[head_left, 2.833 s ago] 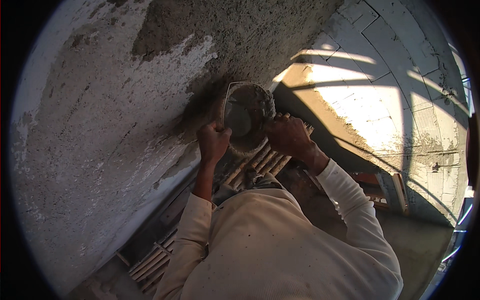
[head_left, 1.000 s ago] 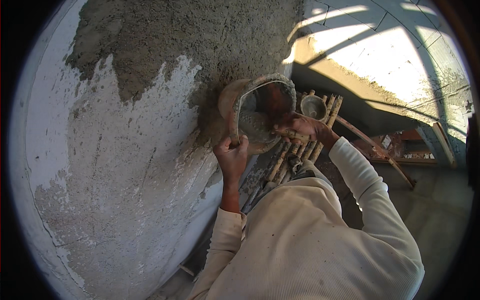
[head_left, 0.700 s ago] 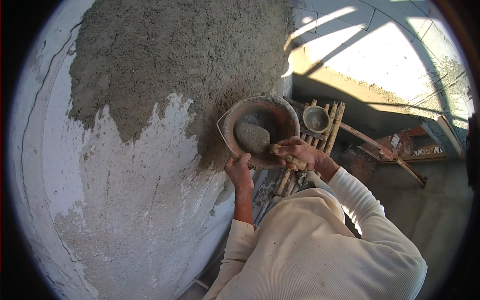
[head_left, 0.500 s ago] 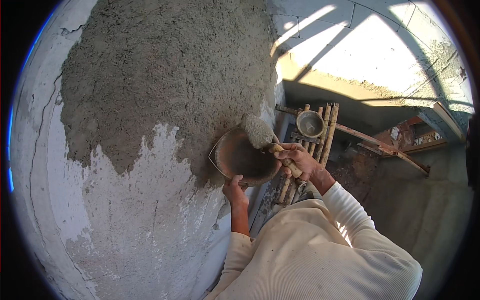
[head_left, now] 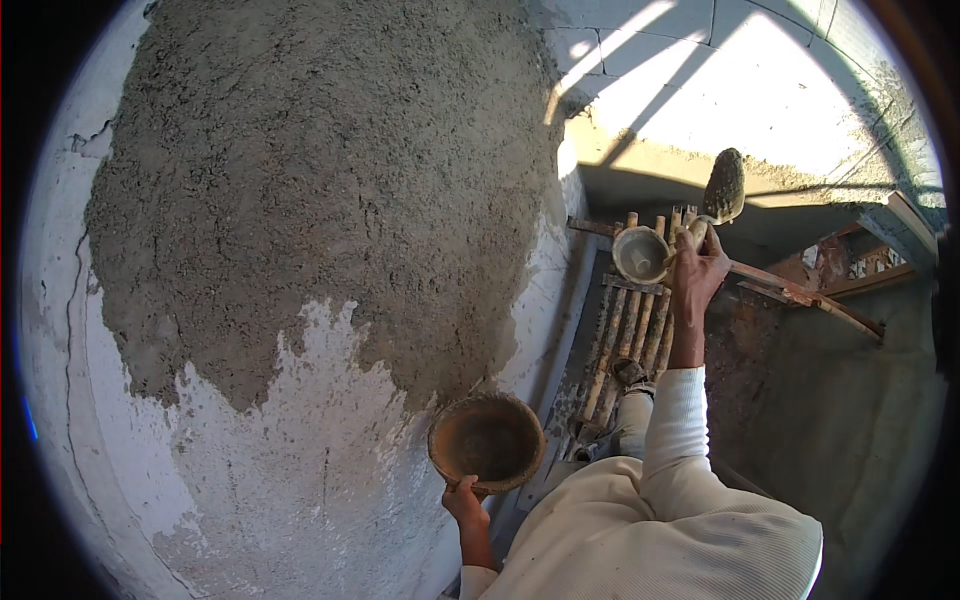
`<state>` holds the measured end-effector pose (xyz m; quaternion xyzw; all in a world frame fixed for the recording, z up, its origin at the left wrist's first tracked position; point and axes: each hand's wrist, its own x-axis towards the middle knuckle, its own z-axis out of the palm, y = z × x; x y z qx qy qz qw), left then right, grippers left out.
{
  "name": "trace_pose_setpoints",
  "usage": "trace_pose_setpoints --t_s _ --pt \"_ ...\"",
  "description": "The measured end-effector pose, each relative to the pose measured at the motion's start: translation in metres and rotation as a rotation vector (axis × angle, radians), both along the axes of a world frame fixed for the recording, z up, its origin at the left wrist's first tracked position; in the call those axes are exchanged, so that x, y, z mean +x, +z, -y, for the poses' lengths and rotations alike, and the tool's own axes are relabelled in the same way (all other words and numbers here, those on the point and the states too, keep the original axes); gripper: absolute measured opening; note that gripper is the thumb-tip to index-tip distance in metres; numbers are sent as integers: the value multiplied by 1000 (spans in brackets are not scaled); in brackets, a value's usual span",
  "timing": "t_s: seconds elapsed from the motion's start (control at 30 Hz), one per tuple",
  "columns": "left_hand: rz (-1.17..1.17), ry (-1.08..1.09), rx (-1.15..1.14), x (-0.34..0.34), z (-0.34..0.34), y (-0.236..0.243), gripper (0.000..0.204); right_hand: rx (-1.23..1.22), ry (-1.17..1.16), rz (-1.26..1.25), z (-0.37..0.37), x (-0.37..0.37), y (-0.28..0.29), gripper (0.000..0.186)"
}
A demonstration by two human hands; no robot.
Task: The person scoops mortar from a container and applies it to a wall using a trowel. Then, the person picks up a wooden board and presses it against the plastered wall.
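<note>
My left hand (head_left: 467, 503) grips the near rim of a mortar-crusted bucket (head_left: 485, 440), held beside the wall at lower middle, with little but residue visible inside. My right hand (head_left: 700, 262) is raised at the right, closed on the handle of a trowel (head_left: 724, 185) whose blade is coated in grey mortar. It is above a small round container (head_left: 640, 255) that sits on bamboo poles. The wall (head_left: 160, 470) at my left carries a broad patch of rough, grey mortar (head_left: 310, 190) over whitish, cracked surface.
Below me is a bamboo-pole platform (head_left: 625, 330) with my shoe (head_left: 630, 372) on it. Past it at the right are a slanting timber (head_left: 820, 305), a wooden-framed opening (head_left: 865, 268) and a dark lower floor or wall. A sunlit block wall (head_left: 750, 90) stands at the back.
The trowel, earlier inside and over the bucket, has swung out to the upper right in my right hand. The bucket in my left hand is lower in view, and more mortared wall shows.
</note>
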<state>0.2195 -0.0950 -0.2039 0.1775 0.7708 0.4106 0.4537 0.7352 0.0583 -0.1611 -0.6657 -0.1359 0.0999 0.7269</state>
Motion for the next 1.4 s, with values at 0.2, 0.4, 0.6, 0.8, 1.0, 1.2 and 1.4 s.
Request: trace_pose_setpoints --t_s 0.2,0.4,0.6,0.8,1.0,1.2,1.4 --pt "-4 126 85 0 31 9 42 -653 83 240 -131 -92 -49 39" --pt "65 136 108 19 8 9 38 -186 1118 486 22 -207 47 39" --pt "-59 -333 103 60 -69 20 18 -739 1622 751 55 -195 8 24" --pt "-64 -568 302 90 -116 58 16 -678 1510 1319 66 -197 49 13" --pt "-68 -652 396 102 -128 101 21 -614 1198 1403 49 -166 53 17" --pt "-100 -611 442 97 -137 112 24 -693 1346 1435 47 -180 100 17" --pt "-128 -631 525 98 -131 113 21 -610 1339 1583 53 -179 95 18"
